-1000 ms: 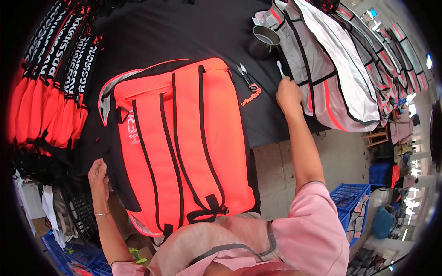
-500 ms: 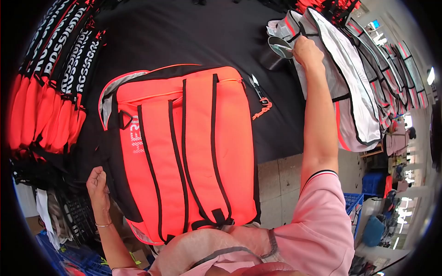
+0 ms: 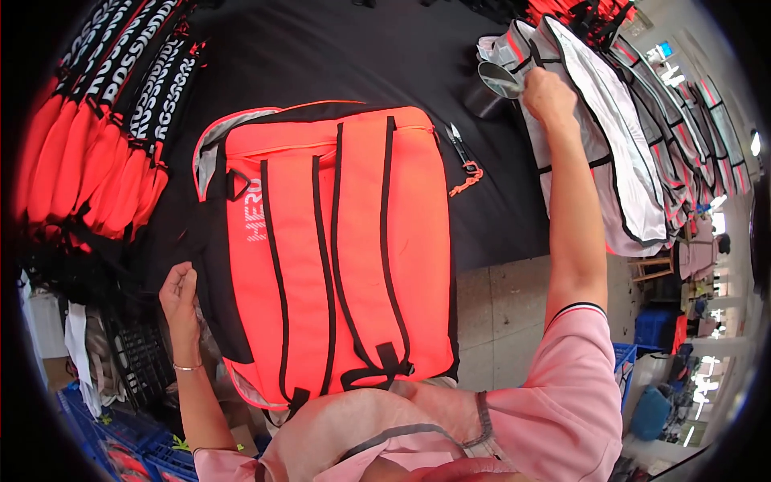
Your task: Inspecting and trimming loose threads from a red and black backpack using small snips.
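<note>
A bright orange-red backpack (image 3: pixel 369 265) with black edging lies on the black-covered table, its shoulder straps facing up. My left hand (image 3: pixel 180 301) is beside the bag's black left side, fingers curled together against the thumb; whatever they hold, if anything, is hidden. At the far right, my right hand (image 3: pixel 551 98) reaches to the rim of a dark metallic cup (image 3: pixel 485 100). Its fingers are closed, and what is between them cannot be made out. Something pale shows inside the cup. Between bag and cup lie small thread snips (image 3: pixel 458 145) with an orange cord loop.
Red and black bags (image 3: pixel 96 153) are stacked at the left. Grey-white fabric pieces with black edging (image 3: pixel 602 136) lie in a row at the right, beside the cup. Blue crates (image 3: pixel 128 442) stand at the lower left. A tiled floor (image 3: pixel 502 321) shows below the table edge.
The whole view has shifted a little, so the table and bag sit slightly further right and higher. My right hand stays at the cup's rim; my left stays beside the bag.
</note>
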